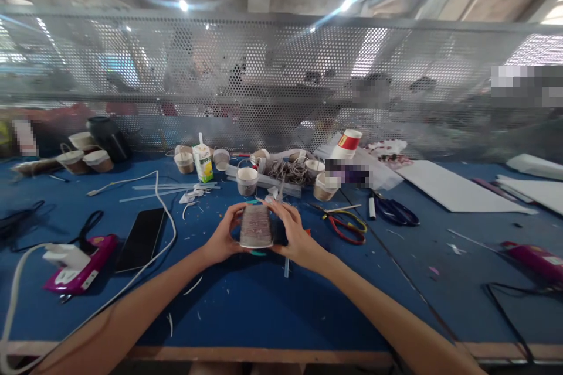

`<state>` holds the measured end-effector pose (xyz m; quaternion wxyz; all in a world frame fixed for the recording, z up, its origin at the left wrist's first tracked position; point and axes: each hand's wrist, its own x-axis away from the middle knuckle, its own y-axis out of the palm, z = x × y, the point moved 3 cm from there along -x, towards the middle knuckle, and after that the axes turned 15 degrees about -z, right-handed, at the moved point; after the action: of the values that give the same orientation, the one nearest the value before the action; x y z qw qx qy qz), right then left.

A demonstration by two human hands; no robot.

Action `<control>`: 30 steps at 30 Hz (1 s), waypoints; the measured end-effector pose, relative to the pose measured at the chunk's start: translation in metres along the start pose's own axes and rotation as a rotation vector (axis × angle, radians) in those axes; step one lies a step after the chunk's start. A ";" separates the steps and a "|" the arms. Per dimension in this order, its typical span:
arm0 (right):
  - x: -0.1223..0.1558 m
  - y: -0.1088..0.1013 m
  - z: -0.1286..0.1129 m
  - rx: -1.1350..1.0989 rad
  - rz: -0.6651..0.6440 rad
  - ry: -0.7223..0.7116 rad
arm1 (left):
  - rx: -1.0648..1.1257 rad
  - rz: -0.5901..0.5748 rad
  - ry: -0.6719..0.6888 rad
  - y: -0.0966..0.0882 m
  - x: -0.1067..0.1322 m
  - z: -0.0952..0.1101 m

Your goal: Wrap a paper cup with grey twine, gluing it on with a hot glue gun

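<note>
Between my two hands, just above the blue table, is a cup wrapped in brown-grey cord, its pale rim toward me. My left hand grips its left side, fingers curled round the far end. On the other side my right hand holds it with thumb near the rim and fingers over the top. Small teal bits show at the cup's upper and lower edges; I cannot make out what they are. Right of my right hand lie red-and-yellow-handled pliers. A small wrapped cup with a handle stands just beyond my hands.
A phone, a white cable and a magenta power strip lie left. Behind are a drink carton, several small cups and a heap of cord. Dark-handled scissors and white board lie right. A perforated metal screen rises behind.
</note>
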<state>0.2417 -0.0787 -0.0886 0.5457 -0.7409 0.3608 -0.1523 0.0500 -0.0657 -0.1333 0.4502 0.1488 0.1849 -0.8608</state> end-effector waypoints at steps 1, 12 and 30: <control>-0.002 -0.001 0.000 -0.010 0.001 0.007 | -0.027 0.004 -0.004 0.000 0.000 0.002; -0.009 -0.012 -0.010 0.095 0.021 0.033 | -0.445 -0.064 -0.087 -0.002 0.002 0.002; -0.003 -0.008 -0.006 -0.031 0.010 -0.021 | -0.524 0.650 -0.004 -0.032 0.008 0.011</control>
<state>0.2392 -0.0792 -0.0783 0.5386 -0.7490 0.3611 -0.1363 0.0185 -0.0597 -0.1205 0.7214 0.0783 0.3403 -0.5981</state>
